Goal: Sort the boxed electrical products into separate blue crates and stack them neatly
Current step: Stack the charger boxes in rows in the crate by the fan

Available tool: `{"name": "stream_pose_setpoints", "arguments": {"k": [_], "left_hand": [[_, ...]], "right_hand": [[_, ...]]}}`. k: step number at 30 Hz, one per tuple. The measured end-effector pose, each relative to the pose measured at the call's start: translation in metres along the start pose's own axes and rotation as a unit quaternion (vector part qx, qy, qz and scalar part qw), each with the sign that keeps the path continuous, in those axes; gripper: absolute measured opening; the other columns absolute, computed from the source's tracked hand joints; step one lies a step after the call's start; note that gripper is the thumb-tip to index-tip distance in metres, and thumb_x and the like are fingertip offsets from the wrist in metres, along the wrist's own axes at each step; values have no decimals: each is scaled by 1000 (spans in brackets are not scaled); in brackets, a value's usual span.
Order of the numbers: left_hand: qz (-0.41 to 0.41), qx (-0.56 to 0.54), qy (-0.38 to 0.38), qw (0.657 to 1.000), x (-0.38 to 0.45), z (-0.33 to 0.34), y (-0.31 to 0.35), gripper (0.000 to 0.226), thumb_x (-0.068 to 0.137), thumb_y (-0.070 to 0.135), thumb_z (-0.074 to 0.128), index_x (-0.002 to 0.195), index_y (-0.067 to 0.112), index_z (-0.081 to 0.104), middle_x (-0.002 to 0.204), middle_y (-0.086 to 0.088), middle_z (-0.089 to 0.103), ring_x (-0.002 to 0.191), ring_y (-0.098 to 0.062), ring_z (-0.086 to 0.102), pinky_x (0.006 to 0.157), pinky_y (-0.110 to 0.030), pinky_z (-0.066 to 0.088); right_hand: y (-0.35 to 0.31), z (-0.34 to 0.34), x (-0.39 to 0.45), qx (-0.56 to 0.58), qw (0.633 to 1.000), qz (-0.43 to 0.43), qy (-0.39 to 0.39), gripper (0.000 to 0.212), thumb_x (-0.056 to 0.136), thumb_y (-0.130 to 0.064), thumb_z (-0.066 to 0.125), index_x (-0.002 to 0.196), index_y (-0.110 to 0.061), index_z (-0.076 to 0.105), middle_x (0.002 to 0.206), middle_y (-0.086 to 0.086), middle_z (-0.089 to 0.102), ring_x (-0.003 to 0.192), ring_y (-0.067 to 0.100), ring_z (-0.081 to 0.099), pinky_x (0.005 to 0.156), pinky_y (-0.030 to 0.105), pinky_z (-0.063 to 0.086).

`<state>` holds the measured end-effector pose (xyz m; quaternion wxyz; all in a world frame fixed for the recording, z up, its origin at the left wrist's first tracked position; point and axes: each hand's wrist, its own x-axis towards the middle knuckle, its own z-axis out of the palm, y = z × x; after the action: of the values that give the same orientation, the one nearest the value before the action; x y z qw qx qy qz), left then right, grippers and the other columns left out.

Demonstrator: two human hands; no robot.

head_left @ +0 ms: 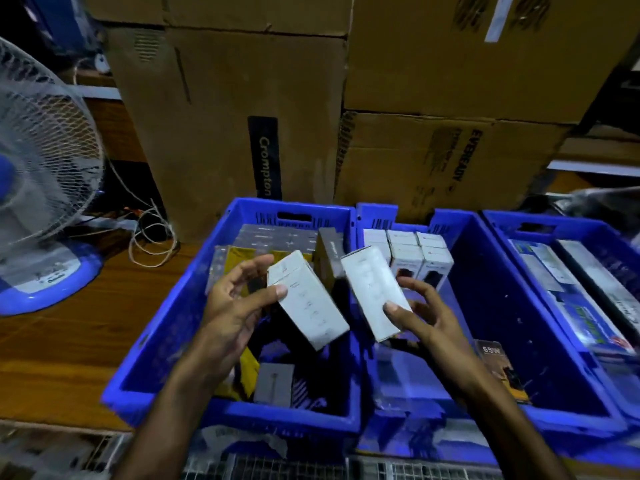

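Two boxes: one white box (308,299) in the left hand (235,306), another white box (375,292) in the right hand (420,313); both held tilted above the crates, near each other but apart
Left hand: thumb on the box's near face, fingers curled loosely behind it; grip looks light
Right hand: thumb pinching the lower face, fingers cupped beneath the box
Step in hand: probably carrying both to the white stack (412,254) beyond the right hand, in the middle crate (485,306); best to turn each box upright, match its face to the row, and set it flush beside the stack, one at a time
Below the left hand: left crate (166,323) holds mixed grey and yellow packs; unsorted, by the look of it
Right of the right hand: right crate (588,230) with long flat boxes
In the way: the shared crate wall between the hands; a tall grey box (329,258) standing just beyond the left box
Around: cardboard cartons (221,116) behind; a fan (41,188) far left of the left hand
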<state>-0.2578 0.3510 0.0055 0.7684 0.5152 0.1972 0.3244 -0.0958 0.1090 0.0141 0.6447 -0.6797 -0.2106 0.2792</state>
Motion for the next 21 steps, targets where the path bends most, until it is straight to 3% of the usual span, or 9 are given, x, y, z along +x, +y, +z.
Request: {"name": "stream_pose_setpoints", "arguments": {"k": [3, 7, 9, 13, 16, 18, 21], "left_hand": [[-2, -7, -18, 1000, 1, 35, 4, 91, 34, 35, 106, 115, 12, 72, 115, -6, 72, 104, -20, 72, 76, -27, 61], [-20, 35, -90, 995, 17, 99, 12, 56, 61, 9, 93, 113, 11, 72, 115, -11, 70, 95, -19, 73, 74, -27, 61], [-28, 70, -127, 989, 31, 133, 9, 47, 67, 11, 89, 111, 10, 72, 110, -13, 72, 88, -24, 73, 72, -32, 61], [-82, 155, -181, 968, 69, 194, -32, 33, 77, 11, 89, 103, 7, 70, 93, -11, 69, 63, -18, 64, 59, -28, 56], [-141, 205, -183, 951, 98, 219, -75, 34, 78, 11, 89, 99, 8, 64, 82, -13, 68, 54, -16, 58, 49, -26, 52], [-169, 236, -141, 946, 111, 224, -101, 31, 80, 6, 86, 97, 10, 60, 82, -13, 64, 59, -23, 60, 54, -31, 53], [-159, 270, -84, 946, 115, 224, -121, 25, 84, 6, 79, 99, 12, 60, 90, -16, 66, 66, -27, 63, 63, -36, 52]], "right_hand": [[-6, -32, -10, 5, 999, 7, 31, 57, 81, -33, 77, 133, -31, 57, 121, 7, 72, 106, 24, 74, 87, 49, 62], [-10, -86, -14, -3, 993, 15, 119, 58, 81, -33, 79, 133, -26, 55, 116, 13, 72, 101, 23, 75, 83, 46, 64], [-10, -102, -11, 0, 987, 21, 159, 54, 85, -30, 79, 133, -24, 54, 112, 14, 72, 93, 24, 74, 76, 39, 65], [8, -123, 13, 50, 975, 56, 209, 52, 90, -25, 78, 134, -22, 50, 112, 13, 70, 86, 21, 69, 70, 34, 60], [33, -132, 41, -4, 973, 83, 214, 65, 86, -21, 80, 139, -18, 44, 101, 14, 70, 73, 19, 63, 66, 35, 55], [44, -134, 52, -30, 970, 100, 219, 69, 86, -20, 81, 143, -16, 41, 102, 10, 68, 77, 21, 64, 76, 39, 55], [53, -142, 62, -78, 963, 78, 246, 85, 77, -35, 84, 149, -19, 43, 138, 9, 58, 117, 27, 63, 103, 51, 53]]}}
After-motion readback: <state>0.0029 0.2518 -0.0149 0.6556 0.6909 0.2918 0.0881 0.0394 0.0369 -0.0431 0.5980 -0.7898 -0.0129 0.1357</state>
